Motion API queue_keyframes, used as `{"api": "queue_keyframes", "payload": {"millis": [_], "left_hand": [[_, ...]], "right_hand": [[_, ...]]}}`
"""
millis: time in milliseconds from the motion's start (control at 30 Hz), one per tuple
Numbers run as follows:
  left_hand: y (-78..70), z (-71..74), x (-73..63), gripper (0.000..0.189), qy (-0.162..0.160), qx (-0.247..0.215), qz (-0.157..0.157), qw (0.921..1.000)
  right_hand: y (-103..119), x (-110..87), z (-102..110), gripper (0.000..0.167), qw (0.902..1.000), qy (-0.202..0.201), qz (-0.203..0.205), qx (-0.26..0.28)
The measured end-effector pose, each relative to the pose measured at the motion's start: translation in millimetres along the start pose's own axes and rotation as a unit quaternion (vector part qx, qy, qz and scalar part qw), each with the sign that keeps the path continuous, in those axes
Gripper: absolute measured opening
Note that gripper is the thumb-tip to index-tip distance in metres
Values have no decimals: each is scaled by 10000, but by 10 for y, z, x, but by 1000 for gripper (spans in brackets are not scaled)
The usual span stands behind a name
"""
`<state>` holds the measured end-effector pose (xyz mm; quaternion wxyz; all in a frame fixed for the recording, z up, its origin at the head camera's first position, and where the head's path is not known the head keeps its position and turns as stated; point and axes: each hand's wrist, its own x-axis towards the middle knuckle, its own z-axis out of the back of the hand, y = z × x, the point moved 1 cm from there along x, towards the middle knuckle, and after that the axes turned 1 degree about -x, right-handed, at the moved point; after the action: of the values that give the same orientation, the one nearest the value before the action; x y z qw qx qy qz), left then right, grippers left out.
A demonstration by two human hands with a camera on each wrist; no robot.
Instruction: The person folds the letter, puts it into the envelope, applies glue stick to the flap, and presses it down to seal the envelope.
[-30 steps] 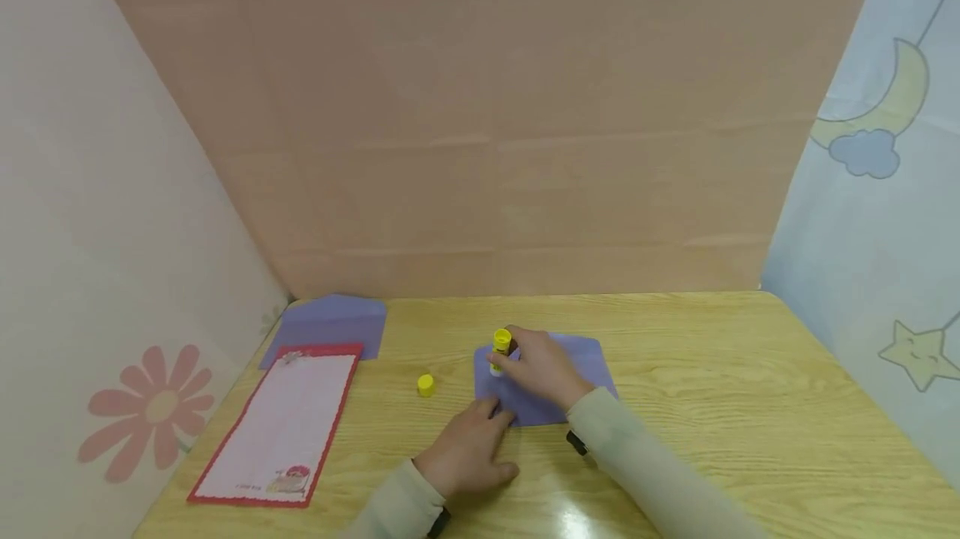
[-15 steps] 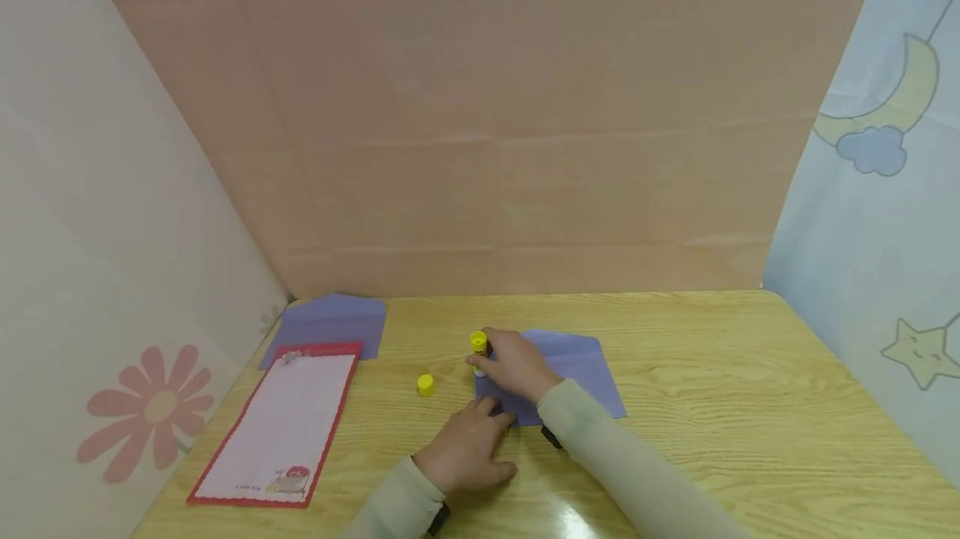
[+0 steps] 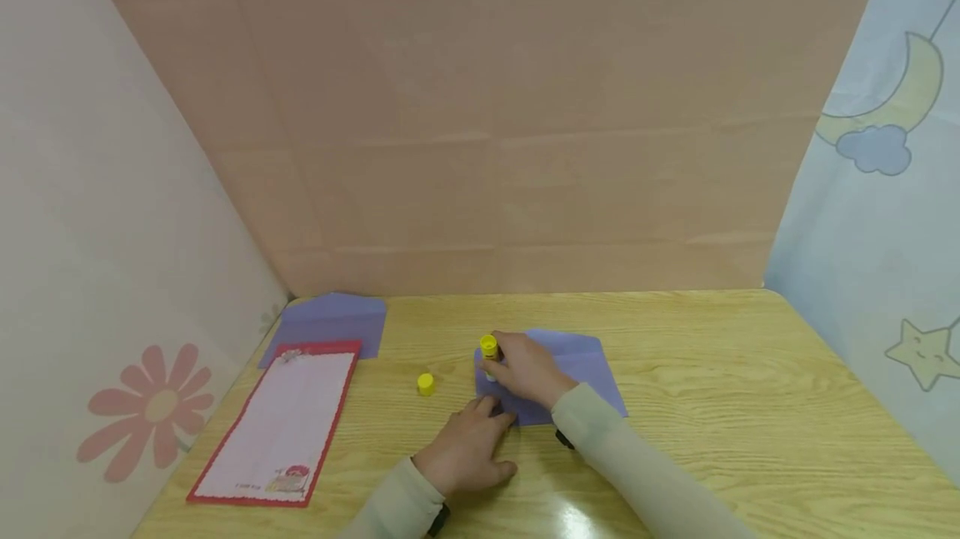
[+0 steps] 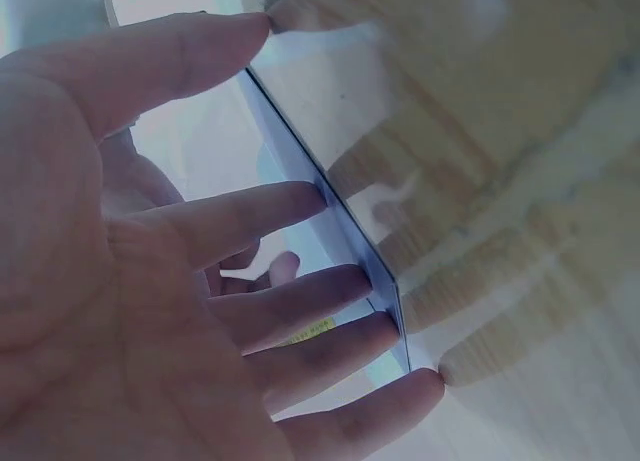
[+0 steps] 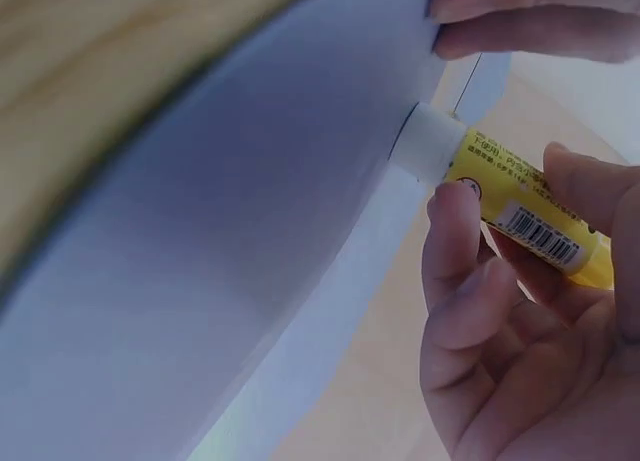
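Pale wood-grain table, brown creased backdrop behind, printed panels at both sides: flower left, moon and star right. Purple envelope flat near the middle, lighter flap on the far side. Right hand grips a yellow glue stick, thumb and curled fingers about the barrel; stick roughly upright over the envelope's left part, white end down, apparently meeting the paper in the right wrist view. Left hand grasps nothing; fingers extended, tips along the envelope's near edge, as the left wrist view confirms. Possible trouble: if those fingertips ease off, drag from the stick could pull the paper askew or wrinkle it. A stroke run past the left edge would likely smear the table; one brought too near would smear the left fingers. Glue itself not visible, so coverage cannot be judged. Yellow cap on the table, left of the envelope and apart from it; a careless sweep of the left hand could knock it away. Right hand hides part of the envelope from above. Farther left, a red-bordered sheet overlaps a second purple envelope; both well apart from the strokes, neither an obstacle.
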<state>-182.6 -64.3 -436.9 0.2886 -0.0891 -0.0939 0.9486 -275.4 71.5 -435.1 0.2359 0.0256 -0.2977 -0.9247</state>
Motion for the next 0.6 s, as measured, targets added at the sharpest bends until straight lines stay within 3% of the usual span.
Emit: {"api": "queue_keyframes", "payload": {"millis": [600], "left_hand": [[-18, 14, -13, 65, 120, -102, 207, 9997]], "right_hand": [[-301, -307, 241, 19, 9985, -309, -458, -6]]}}
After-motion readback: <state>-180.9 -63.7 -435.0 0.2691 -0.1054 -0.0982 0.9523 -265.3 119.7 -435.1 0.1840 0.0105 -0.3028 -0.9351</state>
